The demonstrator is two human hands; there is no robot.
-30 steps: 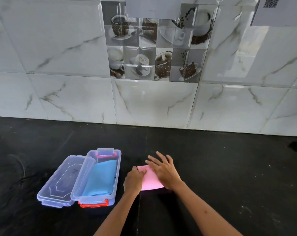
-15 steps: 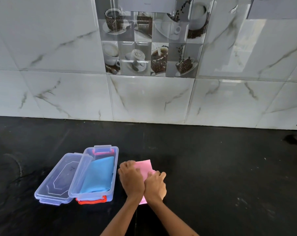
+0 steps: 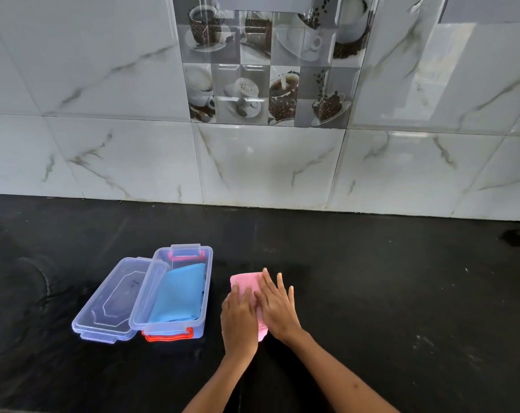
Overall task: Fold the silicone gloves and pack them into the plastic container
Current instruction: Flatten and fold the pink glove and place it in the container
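— Black counter point(image 3: 372, 293) is seen below; what is pressed on it nearest?

— A folded pink glove point(image 3: 247, 283) is held flat under the left hand point(image 3: 238, 317) and right hand point(image 3: 278, 308), palms down, fingers spread, nothing gripped.

— And just left?

— A clear container point(image 3: 206, 281) is stood open with a blue glove point(image 3: 181, 293) laid inside, its lid point(image 3: 115, 305) touching alongside. Marble tiles point(image 3: 267, 165) are seen behind.

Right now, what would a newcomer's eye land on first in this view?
Probably the pink silicone glove, folded on the black counter with the left hand and right hand pressed flat on it. Just left of it, the open plastic container with red latches holds a folded blue glove, and its clear lid lies alongside.
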